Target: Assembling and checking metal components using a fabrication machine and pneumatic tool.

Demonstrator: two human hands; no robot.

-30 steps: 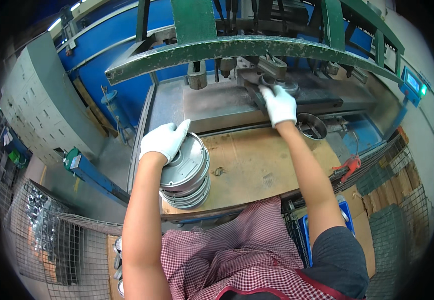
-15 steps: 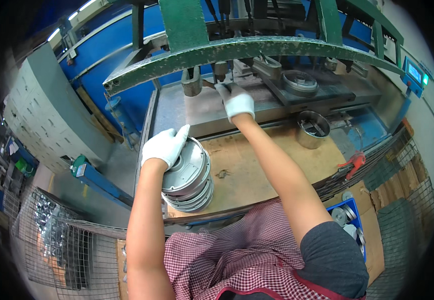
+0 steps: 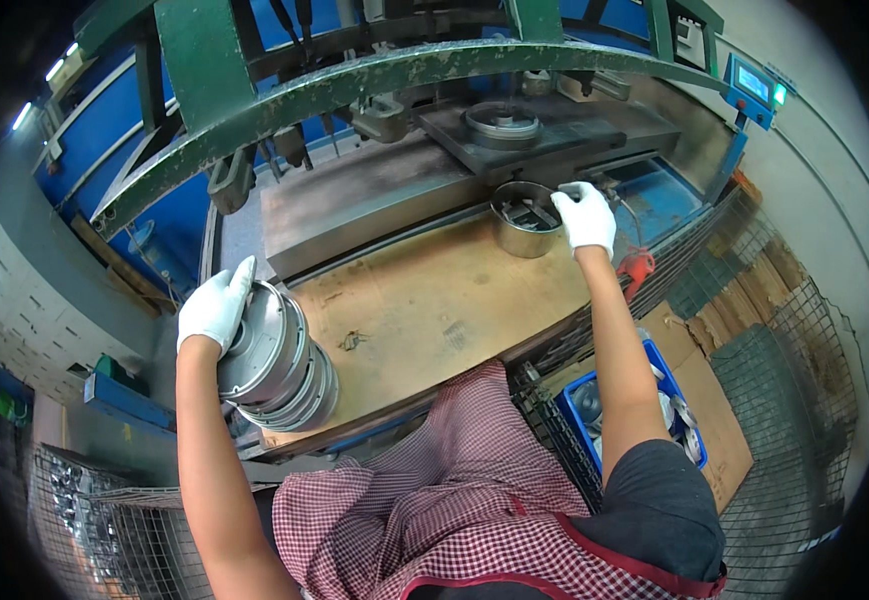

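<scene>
My gloved left hand [image 3: 212,310] grips the left edge of the top round metal housing [image 3: 259,340], its thumb pointing up along the edge. That housing tops a leaning stack of similar silver rings and covers [image 3: 304,400] at the near left corner of the bench. Just right of a metal pot [image 3: 524,240] I hold my gloved right hand [image 3: 586,218], fingers curled toward the pot's rim. Whatever may be between these fingertips is too small to make out. Dark pieces lie inside the pot.
A green press frame [image 3: 384,88] spans overhead, with clamps hanging below. Behind the board-topped bench [image 3: 424,300], another round part [image 3: 502,122] sits on the dark fixture plate. A red-handled tool [image 3: 636,268] hangs at right. Below is a blue bin [image 3: 579,415] of metal parts.
My right hand has come away from under the press clamps, moving right and nearer to the pot. My left hand stays on the stack. The whole view has swung to the right.
</scene>
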